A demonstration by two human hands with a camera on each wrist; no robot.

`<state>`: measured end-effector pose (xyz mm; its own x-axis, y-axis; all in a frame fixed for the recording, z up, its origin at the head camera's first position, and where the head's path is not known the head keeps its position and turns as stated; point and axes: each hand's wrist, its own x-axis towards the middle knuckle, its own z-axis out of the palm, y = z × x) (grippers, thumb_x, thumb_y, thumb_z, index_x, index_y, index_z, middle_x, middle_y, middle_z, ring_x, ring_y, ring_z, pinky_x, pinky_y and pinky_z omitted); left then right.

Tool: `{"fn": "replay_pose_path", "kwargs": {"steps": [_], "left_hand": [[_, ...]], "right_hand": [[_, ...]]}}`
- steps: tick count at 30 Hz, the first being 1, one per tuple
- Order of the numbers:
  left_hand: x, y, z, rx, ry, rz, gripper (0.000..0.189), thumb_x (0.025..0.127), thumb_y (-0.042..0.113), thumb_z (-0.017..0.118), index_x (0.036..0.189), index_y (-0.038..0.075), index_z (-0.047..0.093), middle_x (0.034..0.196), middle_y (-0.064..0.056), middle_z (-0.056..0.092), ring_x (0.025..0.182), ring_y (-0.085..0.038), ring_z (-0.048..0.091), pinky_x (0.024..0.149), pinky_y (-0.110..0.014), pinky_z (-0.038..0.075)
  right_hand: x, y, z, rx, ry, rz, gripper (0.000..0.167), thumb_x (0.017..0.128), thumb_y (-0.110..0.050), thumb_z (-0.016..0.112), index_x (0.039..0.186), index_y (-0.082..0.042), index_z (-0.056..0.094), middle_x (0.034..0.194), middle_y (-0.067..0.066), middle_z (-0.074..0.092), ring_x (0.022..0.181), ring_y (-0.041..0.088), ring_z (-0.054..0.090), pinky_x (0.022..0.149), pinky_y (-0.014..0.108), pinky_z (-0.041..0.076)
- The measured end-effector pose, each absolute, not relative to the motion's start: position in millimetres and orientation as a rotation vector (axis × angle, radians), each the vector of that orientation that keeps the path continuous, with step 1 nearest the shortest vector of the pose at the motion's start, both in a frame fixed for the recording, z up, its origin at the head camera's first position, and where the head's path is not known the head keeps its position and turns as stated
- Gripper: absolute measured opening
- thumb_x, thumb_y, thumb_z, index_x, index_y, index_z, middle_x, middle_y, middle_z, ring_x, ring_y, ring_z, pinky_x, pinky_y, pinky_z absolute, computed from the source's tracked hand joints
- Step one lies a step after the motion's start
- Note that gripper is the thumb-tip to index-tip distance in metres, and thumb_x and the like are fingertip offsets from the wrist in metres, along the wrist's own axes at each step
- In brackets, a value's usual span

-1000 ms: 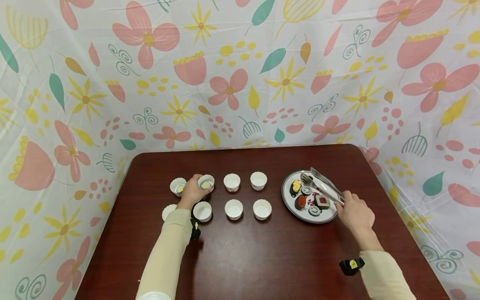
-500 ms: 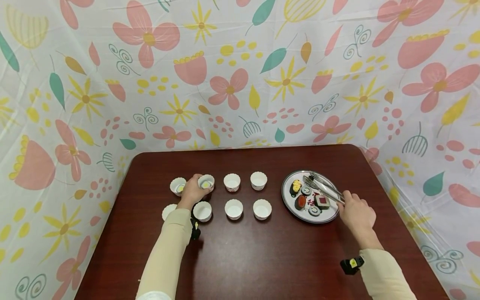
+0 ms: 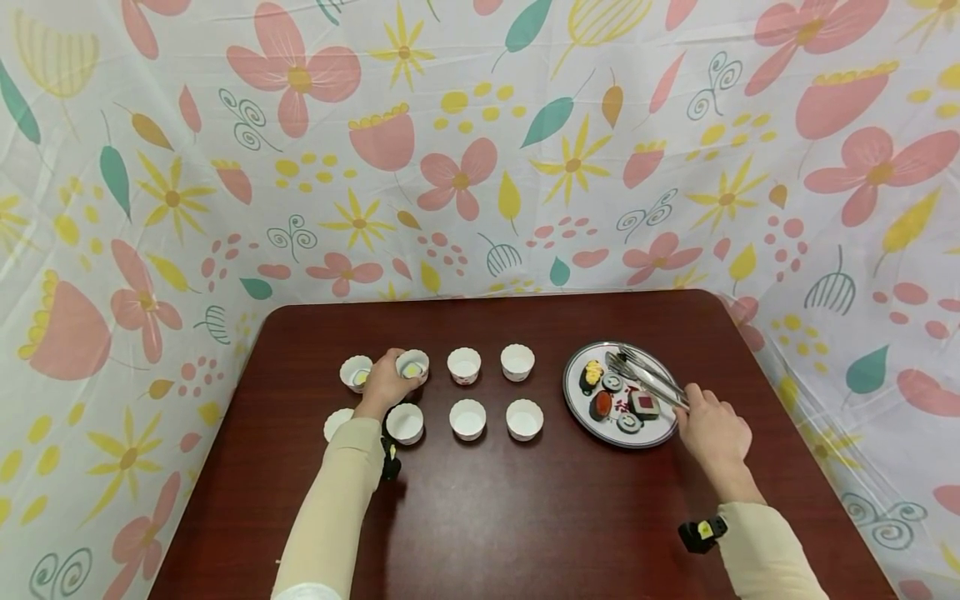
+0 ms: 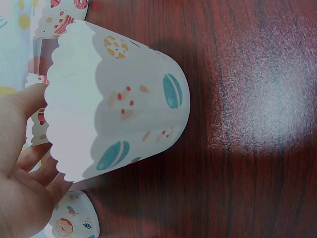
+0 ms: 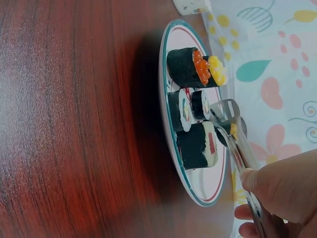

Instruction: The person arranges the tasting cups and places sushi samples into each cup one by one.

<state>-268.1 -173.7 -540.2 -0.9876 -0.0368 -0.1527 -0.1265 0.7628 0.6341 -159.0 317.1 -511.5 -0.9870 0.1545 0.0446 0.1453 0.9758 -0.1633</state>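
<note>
My left hand (image 3: 386, 385) holds a white scalloped paper cup (image 3: 422, 364) in the back row, fingers at its rim. A small yellow-and-pale spot shows inside that cup. In the left wrist view, a nearer patterned cup (image 4: 133, 99) hides part of the hand (image 4: 25, 168). My right hand (image 3: 712, 427) grips metal tongs (image 3: 652, 382) by their handles, arms slightly apart over a plate (image 3: 592, 428). On the plate are a red-topped sushi (image 3: 602, 405), a yellow-topped sushi (image 3: 591, 375), a squarish roll (image 3: 643, 403) and small rolls. A dark piece with yellow (image 5: 235, 131) shows beside the tong tips.
More white cups stand in two rows left of the plate, including a back-row cup (image 3: 517, 362) and a front-row cup (image 3: 524, 419). The leftmost back cup (image 3: 356, 373) has a yellow spot inside. A floral cloth (image 3: 465, 150) hangs behind the dark table (image 3: 525, 517).
The tongs' arms have come closer together and their tips have drawn in over the plate. My left hand and the cups have stayed in place.
</note>
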Motion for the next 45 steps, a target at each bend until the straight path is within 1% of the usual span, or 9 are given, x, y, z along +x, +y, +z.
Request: {"fn": "replay_pose_path", "kwargs": {"steps": [4, 10, 19, 24, 26, 32, 40, 45], "left_hand": [[-267.5, -173.8, -540.5, -0.126, 2.821, 1.034, 0.066, 0.076, 0.03, 0.074, 0.131, 0.008, 0.043, 0.125, -0.016, 0.054, 0.112, -0.032, 0.052, 0.089, -0.047, 0.043], [-267.1, -173.9, -541.1, -0.103, 2.831, 1.016, 0.069, 0.077, 0.029, 0.074, 0.134, 0.009, 0.04, 0.128, -0.016, 0.052, 0.114, -0.033, 0.05, 0.091, -0.049, 0.042], [-266.4, -174.2, -535.7, -0.06, 2.839, 0.995, 0.08, 0.077, 0.028, 0.073, 0.142, 0.012, 0.03, 0.137, -0.014, 0.042, 0.122, -0.033, 0.044, 0.095, -0.048, 0.039], [-267.8, -175.0, -528.7, -0.002, 2.853, 0.986, 0.083, 0.076, 0.027, 0.074, 0.144, 0.012, 0.027, 0.141, -0.014, 0.037, 0.126, -0.035, 0.039, 0.096, -0.05, 0.038], [-269.2, -175.3, -525.5, 0.026, 2.859, 0.976, 0.084, 0.076, 0.027, 0.074, 0.144, 0.014, 0.027, 0.142, -0.014, 0.035, 0.127, -0.035, 0.038, 0.096, -0.051, 0.038], [-271.9, -172.0, -511.2, 0.124, 2.878, 0.963, 0.082, 0.077, 0.026, 0.073, 0.144, 0.018, 0.026, 0.144, -0.011, 0.034, 0.127, -0.035, 0.037, 0.094, -0.05, 0.039], [-273.3, -152.7, -493.6, 0.208, 2.875, 0.954, 0.083, 0.077, 0.031, 0.073, 0.144, 0.02, 0.027, 0.146, -0.008, 0.03, 0.131, -0.032, 0.032, 0.099, -0.05, 0.036], [-273.4, -136.8, -487.1, 0.252, 2.877, 0.957, 0.082, 0.075, 0.026, 0.075, 0.144, 0.019, 0.029, 0.145, -0.007, 0.032, 0.13, -0.031, 0.034, 0.097, -0.049, 0.038]], "right_hand": [[-158.7, 316.7, -511.8, -0.232, -3.058, 0.246, 0.028, 0.088, -0.021, 0.056, 0.105, -0.002, 0.044, 0.095, 0.022, 0.053, 0.077, 0.043, 0.051, 0.057, 0.052, 0.039], [-158.5, 317.6, -510.2, -0.232, -3.057, 0.238, 0.03, 0.089, -0.022, 0.055, 0.108, -0.002, 0.044, 0.098, 0.023, 0.053, 0.077, 0.043, 0.051, 0.057, 0.052, 0.039], [-157.2, 317.4, -507.3, -0.24, -3.049, 0.237, 0.029, 0.088, -0.022, 0.056, 0.104, -0.002, 0.044, 0.096, 0.023, 0.053, 0.077, 0.043, 0.05, 0.056, 0.051, 0.038], [-155.7, 316.9, -504.8, -0.239, -3.054, 0.25, 0.03, 0.088, -0.022, 0.056, 0.108, -0.003, 0.044, 0.1, 0.024, 0.053, 0.079, 0.043, 0.05, 0.057, 0.052, 0.038], [-155.0, 317.1, -503.3, -0.232, -3.056, 0.253, 0.031, 0.088, -0.022, 0.056, 0.11, -0.003, 0.044, 0.1, 0.024, 0.053, 0.079, 0.043, 0.05, 0.057, 0.052, 0.038], [-153.3, 318.4, -499.1, -0.226, -3.064, 0.254, 0.03, 0.088, -0.022, 0.057, 0.106, -0.002, 0.044, 0.095, 0.023, 0.053, 0.075, 0.043, 0.05, 0.054, 0.051, 0.037], [-153.5, 319.2, -498.1, -0.229, -3.059, 0.257, 0.029, 0.088, -0.022, 0.058, 0.103, -0.002, 0.044, 0.093, 0.023, 0.053, 0.075, 0.044, 0.05, 0.053, 0.051, 0.037], [-153.1, 318.8, -496.8, -0.219, -3.039, 0.268, 0.028, 0.087, -0.022, 0.058, 0.102, -0.002, 0.044, 0.091, 0.022, 0.053, 0.074, 0.043, 0.05, 0.052, 0.051, 0.037]]}}
